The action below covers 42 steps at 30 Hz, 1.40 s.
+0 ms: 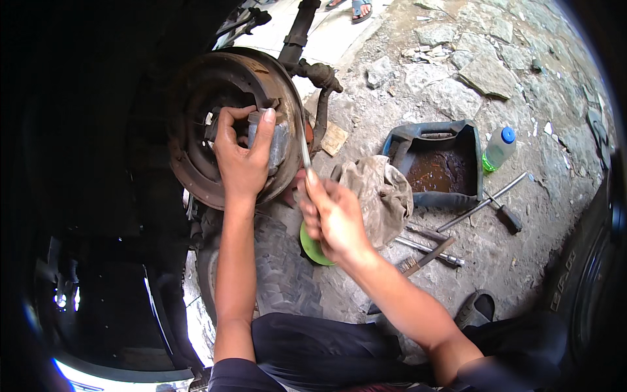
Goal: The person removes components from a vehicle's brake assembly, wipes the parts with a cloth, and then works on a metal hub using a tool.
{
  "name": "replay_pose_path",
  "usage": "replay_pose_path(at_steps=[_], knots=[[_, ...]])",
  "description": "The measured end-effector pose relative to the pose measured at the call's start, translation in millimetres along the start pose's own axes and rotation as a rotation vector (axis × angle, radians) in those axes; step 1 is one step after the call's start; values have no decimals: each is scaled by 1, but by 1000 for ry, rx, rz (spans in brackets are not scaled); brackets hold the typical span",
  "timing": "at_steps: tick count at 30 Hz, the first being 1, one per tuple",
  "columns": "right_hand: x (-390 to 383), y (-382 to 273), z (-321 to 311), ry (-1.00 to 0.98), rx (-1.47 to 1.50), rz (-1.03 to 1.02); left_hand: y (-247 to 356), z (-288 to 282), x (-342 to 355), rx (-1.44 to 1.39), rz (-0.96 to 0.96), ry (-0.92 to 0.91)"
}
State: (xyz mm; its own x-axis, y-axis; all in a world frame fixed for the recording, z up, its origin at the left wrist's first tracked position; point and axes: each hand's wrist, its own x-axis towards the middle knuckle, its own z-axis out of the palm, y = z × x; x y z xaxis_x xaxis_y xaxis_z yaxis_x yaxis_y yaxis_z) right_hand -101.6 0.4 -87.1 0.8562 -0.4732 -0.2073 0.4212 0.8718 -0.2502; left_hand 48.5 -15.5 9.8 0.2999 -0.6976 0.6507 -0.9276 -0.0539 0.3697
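A rusty round brake assembly (196, 157) is mounted at the upper left, its outer rim facing right. My left hand (243, 160) is closed at its middle, thumb and fingers gripping a grey, block-shaped part (279, 145) whose exact kind I cannot make out. Slightly blurred, my right hand (332, 215) is wrapped round a slim metal rod-like tool (305, 151). The tool's shaft points up along the assembly's right rim; its lower end is hidden in my fist. Behind my right hand lie a crumpled, stained cloth (379, 196) and a green round object (313, 247), partly covered.
A cut-open jerrycan (434, 198) holds dark, dirty liquid. Beside it stands a bottle (499, 149) with green liquid. A long bar (483, 201), a screwdriver (508, 219), a brush (424, 256) and a tyre (281, 268) lie on the rough ground. Someone's sandalled foot (360, 10) shows at the top.
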Motion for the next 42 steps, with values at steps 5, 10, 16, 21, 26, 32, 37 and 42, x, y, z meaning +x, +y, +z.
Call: replay_pose_path(at_steps=[5,10,16,21,26,32,37,42], knots=[[2,2,13,14,59,-17,-2,-1,0,30,-3,-3],[33,-34,20,-51,-15,-86,1,1,1,16,-10,-3],[-3,5,-4,-15,-6,19,-1,0,1,7,4,6],[16,-25,17,-6,-36,-48,1,0,2,48,17,4],[23,-32,15,-28,-66,-70,0,2,1,17,6,7],[-6,10,-7,8,-23,22,-4,1,1,22,13,9],[17,-25,5,-54,-16,-26,3,1,0,1,-11,7],[12,-16,-3,-37,-158,-86,1,0,0,0,-1,23]])
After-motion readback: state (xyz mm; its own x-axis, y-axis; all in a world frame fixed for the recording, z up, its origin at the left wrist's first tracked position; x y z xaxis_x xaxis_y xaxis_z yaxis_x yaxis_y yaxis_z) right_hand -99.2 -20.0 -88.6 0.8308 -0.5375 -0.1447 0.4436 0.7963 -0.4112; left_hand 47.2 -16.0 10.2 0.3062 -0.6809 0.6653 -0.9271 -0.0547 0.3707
